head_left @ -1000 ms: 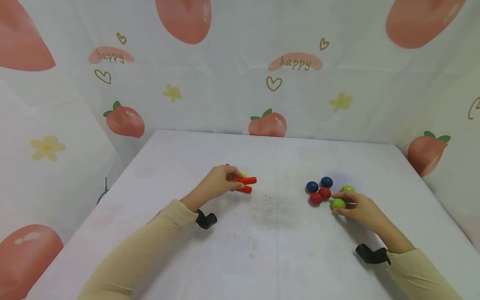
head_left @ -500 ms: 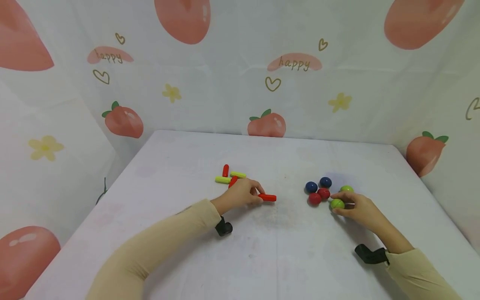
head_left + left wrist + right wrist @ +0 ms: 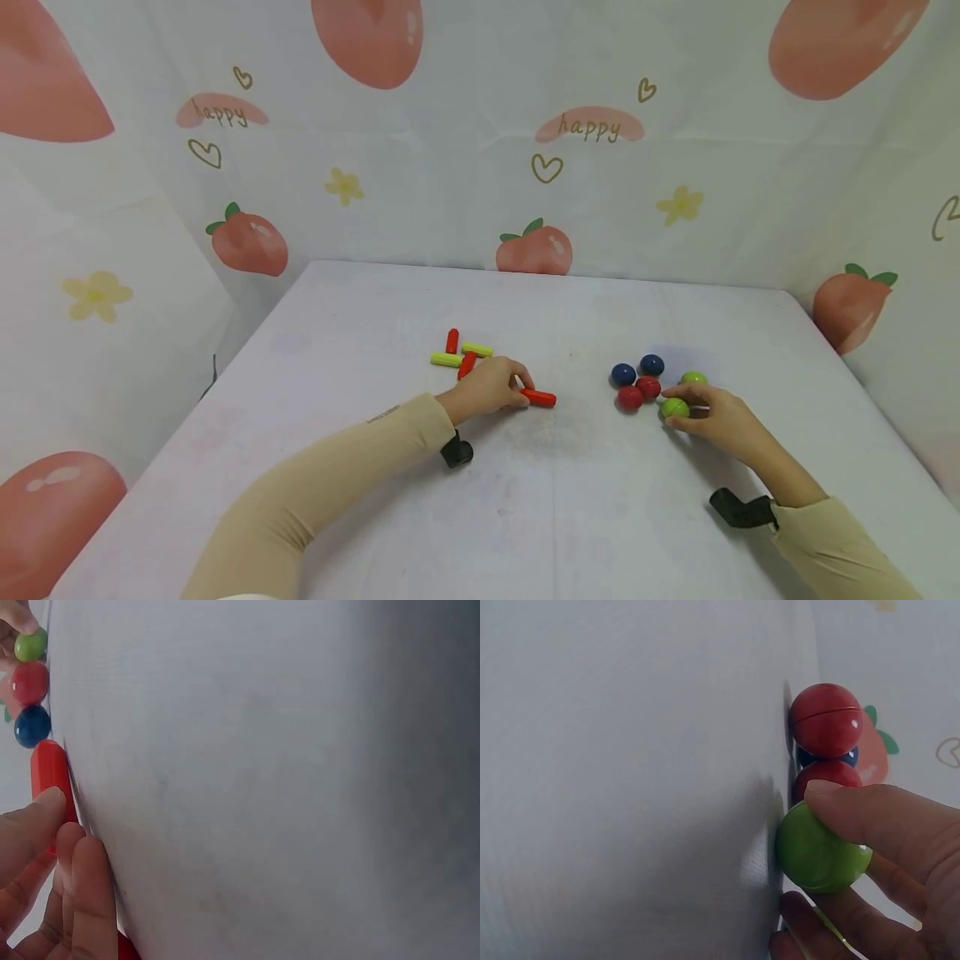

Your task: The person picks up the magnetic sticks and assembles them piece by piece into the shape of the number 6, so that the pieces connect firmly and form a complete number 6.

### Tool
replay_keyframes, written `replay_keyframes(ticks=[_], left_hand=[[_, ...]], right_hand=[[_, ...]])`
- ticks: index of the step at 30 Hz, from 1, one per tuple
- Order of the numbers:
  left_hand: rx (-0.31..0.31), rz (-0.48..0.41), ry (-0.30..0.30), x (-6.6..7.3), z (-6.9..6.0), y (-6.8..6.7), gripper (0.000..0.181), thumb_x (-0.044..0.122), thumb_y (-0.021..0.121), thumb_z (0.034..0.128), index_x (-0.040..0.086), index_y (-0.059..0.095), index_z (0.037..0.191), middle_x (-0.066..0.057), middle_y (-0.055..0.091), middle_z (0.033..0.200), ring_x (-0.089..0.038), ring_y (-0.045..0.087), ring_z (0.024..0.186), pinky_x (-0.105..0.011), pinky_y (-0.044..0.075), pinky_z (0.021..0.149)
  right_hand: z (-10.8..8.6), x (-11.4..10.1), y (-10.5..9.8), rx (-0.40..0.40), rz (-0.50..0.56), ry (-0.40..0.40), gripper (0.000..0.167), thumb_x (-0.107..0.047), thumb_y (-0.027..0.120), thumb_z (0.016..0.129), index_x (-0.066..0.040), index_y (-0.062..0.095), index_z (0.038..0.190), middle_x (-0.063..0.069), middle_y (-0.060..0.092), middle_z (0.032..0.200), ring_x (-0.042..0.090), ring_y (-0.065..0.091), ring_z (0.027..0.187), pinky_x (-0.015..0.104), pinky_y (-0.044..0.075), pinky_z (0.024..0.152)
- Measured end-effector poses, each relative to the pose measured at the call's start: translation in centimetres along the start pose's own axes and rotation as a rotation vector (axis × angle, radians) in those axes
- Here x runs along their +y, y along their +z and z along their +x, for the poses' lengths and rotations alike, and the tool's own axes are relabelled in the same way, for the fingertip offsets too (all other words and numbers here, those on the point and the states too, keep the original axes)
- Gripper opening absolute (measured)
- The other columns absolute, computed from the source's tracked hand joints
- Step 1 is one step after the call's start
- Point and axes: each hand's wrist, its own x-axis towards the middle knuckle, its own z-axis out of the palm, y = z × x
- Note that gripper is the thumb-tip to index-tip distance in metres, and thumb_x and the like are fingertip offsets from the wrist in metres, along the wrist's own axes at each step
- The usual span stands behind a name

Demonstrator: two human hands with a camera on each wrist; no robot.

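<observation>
In the head view my left hand (image 3: 491, 387) pinches a red stick (image 3: 542, 398) at its left end, down at the tabletop. The left wrist view shows thumb and fingers on this red stick (image 3: 51, 769). Behind that hand lie two more red sticks (image 3: 452, 342) and two yellow-green sticks (image 3: 446, 360). My right hand (image 3: 720, 421) holds a green ball (image 3: 675, 407) between thumb and fingers; in the right wrist view the green ball (image 3: 821, 851) touches or nearly touches the table. Close by are two red balls (image 3: 629, 398), two blue balls (image 3: 652, 365) and another green ball (image 3: 694, 378).
The white-covered table (image 3: 525, 517) reaches back to a printed cloth backdrop (image 3: 442, 167). Black devices are strapped at the left wrist (image 3: 457, 452) and right wrist (image 3: 742, 508). A thin dark cord (image 3: 212, 375) shows beyond the table's left edge.
My left hand has moved right and nearer with the red stick, away from the other sticks, which now show. Over the last half second it has barely shifted. The right hand has stayed in place.
</observation>
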Motion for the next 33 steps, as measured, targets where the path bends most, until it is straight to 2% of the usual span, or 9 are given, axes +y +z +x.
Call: replay_keyframes(ticks=[13,26,33], left_hand=[[0.011,0.08,0.011,0.36,0.03,0.1,0.014,0.019,0.075,0.0784,0.016,0.07,0.091,0.003,0.061,0.07,-0.008,0.05,0.057,-0.017,0.038,0.053],[-0.005,0.152,-0.015,0.59,0.34,0.16,0.013,0.02,0.075,0.0788,0.019,0.066,0.088,0.001,0.058,0.072,-0.01,0.051,0.058,-0.019,0.04,0.054],[-0.02,0.143,-0.029,0.84,0.23,0.11,0.012,0.019,0.074,0.0793,0.018,0.066,0.088,0.002,0.058,0.07,-0.01,0.05,0.058,-0.019,0.039,0.054]], right_hand=[[-0.15,-0.3,-0.03,-0.001,-0.006,0.007,0.041,-0.02,0.07,0.082,-0.002,0.06,0.118,0.023,0.057,0.116,0.041,0.06,0.105,0.043,0.054,0.081],[0.15,0.0,-0.02,0.007,-0.012,-0.006,0.041,-0.02,0.07,0.082,-0.002,0.06,0.117,0.023,0.057,0.115,0.041,0.06,0.105,0.042,0.054,0.08],[-0.03,-0.34,-0.2,0.015,-0.029,-0.005,0.043,-0.022,0.07,0.082,-0.002,0.06,0.118,0.024,0.057,0.117,0.042,0.06,0.106,0.044,0.053,0.081]])
